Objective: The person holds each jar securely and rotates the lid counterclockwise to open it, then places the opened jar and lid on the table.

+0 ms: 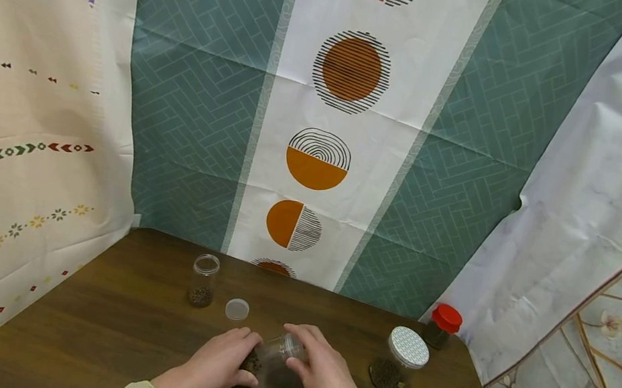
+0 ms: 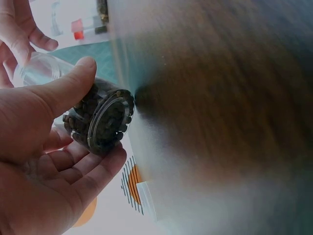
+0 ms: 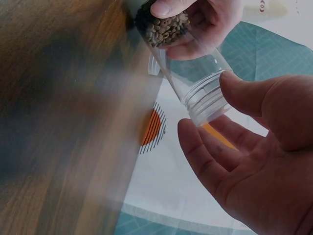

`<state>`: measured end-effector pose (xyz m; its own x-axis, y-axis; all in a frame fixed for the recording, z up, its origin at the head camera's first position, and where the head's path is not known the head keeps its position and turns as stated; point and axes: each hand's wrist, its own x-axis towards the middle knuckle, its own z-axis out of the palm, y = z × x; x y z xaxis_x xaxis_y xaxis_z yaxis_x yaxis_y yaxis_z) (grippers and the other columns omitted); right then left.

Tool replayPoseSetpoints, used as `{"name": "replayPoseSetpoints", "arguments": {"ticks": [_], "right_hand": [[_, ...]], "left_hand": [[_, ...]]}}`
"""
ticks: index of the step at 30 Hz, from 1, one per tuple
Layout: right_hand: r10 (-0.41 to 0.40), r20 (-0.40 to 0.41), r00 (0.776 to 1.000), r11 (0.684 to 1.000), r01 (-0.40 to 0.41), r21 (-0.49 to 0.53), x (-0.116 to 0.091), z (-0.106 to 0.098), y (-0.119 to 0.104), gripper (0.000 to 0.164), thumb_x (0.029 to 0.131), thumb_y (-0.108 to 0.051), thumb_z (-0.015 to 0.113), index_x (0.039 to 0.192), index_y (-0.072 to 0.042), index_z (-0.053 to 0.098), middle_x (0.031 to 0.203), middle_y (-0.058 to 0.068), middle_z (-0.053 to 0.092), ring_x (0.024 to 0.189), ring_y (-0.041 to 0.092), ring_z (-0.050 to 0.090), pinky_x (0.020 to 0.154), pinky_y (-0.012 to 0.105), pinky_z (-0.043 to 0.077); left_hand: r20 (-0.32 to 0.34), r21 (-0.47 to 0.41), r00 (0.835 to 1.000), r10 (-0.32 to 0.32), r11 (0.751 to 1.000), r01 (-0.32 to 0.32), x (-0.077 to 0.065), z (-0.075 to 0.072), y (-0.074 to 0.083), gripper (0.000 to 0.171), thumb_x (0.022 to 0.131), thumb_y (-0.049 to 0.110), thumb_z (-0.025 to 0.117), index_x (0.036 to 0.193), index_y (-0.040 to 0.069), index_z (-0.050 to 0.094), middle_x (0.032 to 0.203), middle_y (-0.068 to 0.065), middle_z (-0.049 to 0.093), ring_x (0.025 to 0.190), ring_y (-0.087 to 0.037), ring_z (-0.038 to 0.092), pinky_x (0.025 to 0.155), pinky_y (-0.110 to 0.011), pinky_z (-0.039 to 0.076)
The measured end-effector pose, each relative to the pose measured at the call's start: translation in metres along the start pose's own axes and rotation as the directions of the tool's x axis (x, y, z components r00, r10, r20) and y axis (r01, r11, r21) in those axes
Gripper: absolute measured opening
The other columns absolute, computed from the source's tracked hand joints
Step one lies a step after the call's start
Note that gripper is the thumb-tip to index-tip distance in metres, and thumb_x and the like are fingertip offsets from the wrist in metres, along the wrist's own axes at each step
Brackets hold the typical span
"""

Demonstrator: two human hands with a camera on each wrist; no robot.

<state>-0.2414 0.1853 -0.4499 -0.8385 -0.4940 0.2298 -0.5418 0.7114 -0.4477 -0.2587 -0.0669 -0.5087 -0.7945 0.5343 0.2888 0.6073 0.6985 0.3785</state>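
A clear round jar (image 3: 198, 58), with small brown beans (image 3: 166, 29) gathered at its base, lies tilted between both hands, close over the table. My left hand (image 1: 218, 361) grips the base end, thumb on one side and fingers on the other. At the opposite end, my right hand (image 1: 322, 369) holds the ridged clear neck (image 3: 208, 98) between thumb and fingers. Whether a clear lid covers this neck, I cannot tell. Beyond the left hand, a round translucent lid (image 1: 237, 309) lies flat on the table.
An uncovered clear jar (image 1: 203, 282) with some beans stands at the back left. To the right is a larger jar (image 1: 398, 360) with a patterned white lid, and behind it a red-topped jar (image 1: 443, 326). Patterned cloths hang around the brown table (image 1: 83, 321).
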Motion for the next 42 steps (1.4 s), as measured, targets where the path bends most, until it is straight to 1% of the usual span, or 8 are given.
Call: {"name": "replayPoseSetpoints", "arguments": {"ticks": [6,10,15,20,25,29,37,42], "right_hand": [[-0.004,-0.011,1.0,1.0,0.004,-0.002,-0.002,-0.001,0.0,0.054,0.104,-0.018,0.079,0.155,-0.024,0.061,0.148,0.003,0.062,0.112,0.025,0.071,0.08,0.041,0.058],[-0.004,-0.021,1.0,1.0,0.004,-0.007,-0.004,-0.002,0.0,0.054,0.104,-0.019,0.079,0.155,-0.024,0.061,0.148,0.002,0.062,0.112,0.025,0.071,0.08,0.041,0.058],[-0.002,-0.026,1.0,1.0,0.001,-0.014,-0.004,-0.003,0.0,0.053,0.105,-0.02,0.079,0.155,-0.024,0.061,0.148,0.001,0.062,0.117,0.026,0.07,0.084,0.045,0.059],[0.014,-0.028,1.0,1.0,-0.014,-0.021,-0.005,-0.004,0.0,0.052,0.106,-0.02,0.077,0.156,-0.024,0.061,0.149,0.0,0.061,0.114,0.02,0.07,0.085,0.044,0.059],[0.022,-0.035,0.999,0.999,-0.023,-0.028,-0.006,-0.004,0.001,0.052,0.106,-0.021,0.077,0.155,-0.025,0.061,0.15,0.0,0.061,0.108,0.014,0.069,0.083,0.043,0.058],[0.03,-0.032,0.999,0.999,-0.031,-0.029,-0.007,-0.004,0.001,0.051,0.106,-0.021,0.076,0.155,-0.025,0.061,0.15,0.001,0.061,0.103,0.012,0.069,0.081,0.042,0.058],[0.024,-0.047,0.999,0.999,-0.026,-0.028,-0.009,-0.004,0.0,0.051,0.106,-0.023,0.077,0.155,-0.026,0.062,0.148,0.0,0.062,0.105,0.012,0.069,0.082,0.042,0.058],[0.022,-0.051,0.998,0.999,-0.023,-0.022,-0.011,-0.004,0.002,0.051,0.106,-0.025,0.077,0.154,-0.025,0.062,0.147,0.001,0.063,0.102,0.011,0.069,0.079,0.041,0.058]], "left_hand": [[-0.009,0.011,1.0,0.001,1.0,-0.001,0.0,-0.001,0.002,0.055,0.086,0.036,0.097,0.122,0.007,0.069,0.104,0.003,0.063,0.092,-0.015,0.061,0.079,-0.041,0.056],[-0.02,0.014,1.0,0.004,1.0,-0.003,-0.001,-0.001,0.003,0.054,0.085,0.035,0.098,0.121,0.007,0.069,0.104,0.002,0.063,0.091,-0.015,0.061,0.079,-0.041,0.056],[-0.028,0.008,1.0,0.002,1.0,-0.002,-0.001,-0.001,0.003,0.053,0.085,0.035,0.098,0.121,0.007,0.068,0.104,0.002,0.063,0.091,-0.015,0.06,0.079,-0.041,0.056],[-0.045,0.009,0.999,0.01,1.0,-0.009,-0.003,-0.001,0.001,0.056,0.085,0.033,0.098,0.123,0.005,0.068,0.106,-0.001,0.065,0.093,-0.018,0.063,0.081,-0.043,0.056],[-0.05,0.014,0.999,-0.002,1.0,0.002,-0.004,0.001,0.0,0.06,0.085,0.034,0.098,0.127,0.005,0.067,0.108,-0.003,0.068,0.095,-0.021,0.068,0.083,-0.045,0.058],[-0.053,0.012,0.999,-0.005,1.0,0.005,-0.007,0.001,0.0,0.06,0.084,0.033,0.098,0.127,0.006,0.067,0.108,-0.003,0.069,0.096,-0.022,0.07,0.083,-0.045,0.059],[-0.077,0.017,0.997,0.008,1.0,-0.006,-0.01,0.001,-0.002,0.066,0.083,0.03,0.099,0.132,0.005,0.062,0.112,-0.005,0.073,0.1,-0.023,0.072,0.083,-0.046,0.06],[-0.077,0.004,0.997,0.001,1.0,-0.001,-0.011,0.0,-0.006,0.063,0.083,0.031,0.099,0.129,0.009,0.061,0.112,-0.003,0.075,0.099,-0.021,0.073,0.08,-0.046,0.059]]}}
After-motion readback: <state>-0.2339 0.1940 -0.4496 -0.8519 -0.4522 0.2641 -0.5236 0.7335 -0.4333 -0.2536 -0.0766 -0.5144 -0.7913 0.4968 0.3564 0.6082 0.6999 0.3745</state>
